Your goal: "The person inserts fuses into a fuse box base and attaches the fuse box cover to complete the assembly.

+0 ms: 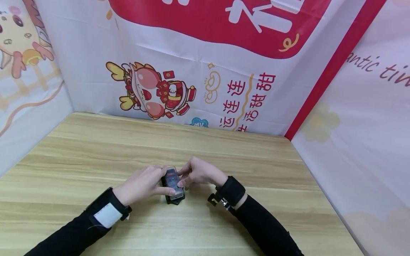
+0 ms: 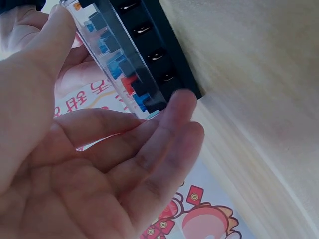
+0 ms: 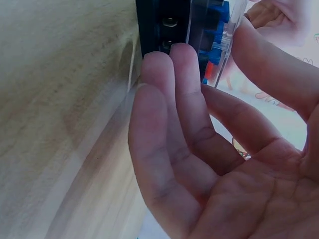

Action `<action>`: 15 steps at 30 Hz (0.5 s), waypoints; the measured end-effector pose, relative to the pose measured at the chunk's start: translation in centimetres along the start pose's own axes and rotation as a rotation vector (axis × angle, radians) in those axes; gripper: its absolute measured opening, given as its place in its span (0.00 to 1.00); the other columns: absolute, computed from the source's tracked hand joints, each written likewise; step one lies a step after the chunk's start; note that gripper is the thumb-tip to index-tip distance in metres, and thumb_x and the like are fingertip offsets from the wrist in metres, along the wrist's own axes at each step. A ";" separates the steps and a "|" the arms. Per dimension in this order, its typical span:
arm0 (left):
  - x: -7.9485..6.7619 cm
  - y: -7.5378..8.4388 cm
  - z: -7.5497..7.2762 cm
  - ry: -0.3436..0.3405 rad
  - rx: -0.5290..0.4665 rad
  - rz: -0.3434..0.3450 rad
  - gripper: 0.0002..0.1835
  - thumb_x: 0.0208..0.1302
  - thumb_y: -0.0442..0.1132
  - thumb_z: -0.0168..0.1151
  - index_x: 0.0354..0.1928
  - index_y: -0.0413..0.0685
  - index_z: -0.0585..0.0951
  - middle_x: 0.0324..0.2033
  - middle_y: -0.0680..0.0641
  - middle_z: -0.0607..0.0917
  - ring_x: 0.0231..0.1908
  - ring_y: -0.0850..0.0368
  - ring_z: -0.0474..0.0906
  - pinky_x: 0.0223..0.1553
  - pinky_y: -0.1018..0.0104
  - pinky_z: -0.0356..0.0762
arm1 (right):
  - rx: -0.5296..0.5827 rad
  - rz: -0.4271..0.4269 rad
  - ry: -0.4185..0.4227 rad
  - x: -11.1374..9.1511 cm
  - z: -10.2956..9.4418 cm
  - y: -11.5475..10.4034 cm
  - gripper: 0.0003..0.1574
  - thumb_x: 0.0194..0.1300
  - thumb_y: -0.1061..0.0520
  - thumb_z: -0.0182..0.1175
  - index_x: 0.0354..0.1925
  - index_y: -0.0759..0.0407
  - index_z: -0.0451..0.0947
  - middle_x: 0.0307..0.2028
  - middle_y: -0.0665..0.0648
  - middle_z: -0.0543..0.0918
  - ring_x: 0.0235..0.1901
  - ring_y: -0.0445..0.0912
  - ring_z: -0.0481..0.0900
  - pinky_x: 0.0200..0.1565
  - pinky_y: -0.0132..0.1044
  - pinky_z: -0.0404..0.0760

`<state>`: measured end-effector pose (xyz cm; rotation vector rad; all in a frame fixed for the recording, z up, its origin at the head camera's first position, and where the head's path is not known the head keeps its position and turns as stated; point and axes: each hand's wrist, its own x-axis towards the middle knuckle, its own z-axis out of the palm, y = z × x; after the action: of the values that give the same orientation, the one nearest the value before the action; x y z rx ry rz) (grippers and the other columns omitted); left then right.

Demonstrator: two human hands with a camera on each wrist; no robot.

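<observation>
A small black terminal block (image 2: pixel 169 55) lies on the table, with a see-through cover (image 1: pixel 173 179) over blue and red parts. Metal screws show in openings along its black side in both wrist views. From the left, my left hand (image 1: pixel 144 183) grips the block lengthwise, thumb on the cover's near end and fingers at its far end. My right hand (image 1: pixel 198 172) pinches the cover's right side between thumb and forefinger. Its other fingertips lie against the black side in the right wrist view. Whether the cover is fully seated on the base cannot be told.
The wooden table (image 1: pixel 96 149) is bounded by a printed cloth (image 1: pixel 192 46) at the back and by cloth walls at left and right. Black bands circle both wrists, and a small device (image 1: pixel 221 200) hangs at the right one.
</observation>
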<state>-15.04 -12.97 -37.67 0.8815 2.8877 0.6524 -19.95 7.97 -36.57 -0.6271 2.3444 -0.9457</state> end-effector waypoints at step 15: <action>0.1 0.0 0.0 0.006 0.015 -0.004 0.32 0.49 0.63 0.67 0.46 0.43 0.79 0.24 0.55 0.76 0.21 0.63 0.68 0.21 0.69 0.65 | 0.033 0.054 -0.018 0.3 0.0 0.0 0.22 0.50 0.58 0.72 0.46 0.58 0.83 0.29 0.48 0.84 0.29 0.42 0.79 0.34 0.40 0.78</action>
<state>-15.15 -12.91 -37.66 0.8767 2.9029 0.6349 -20.16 7.82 -36.61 -0.5544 2.3135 -0.9494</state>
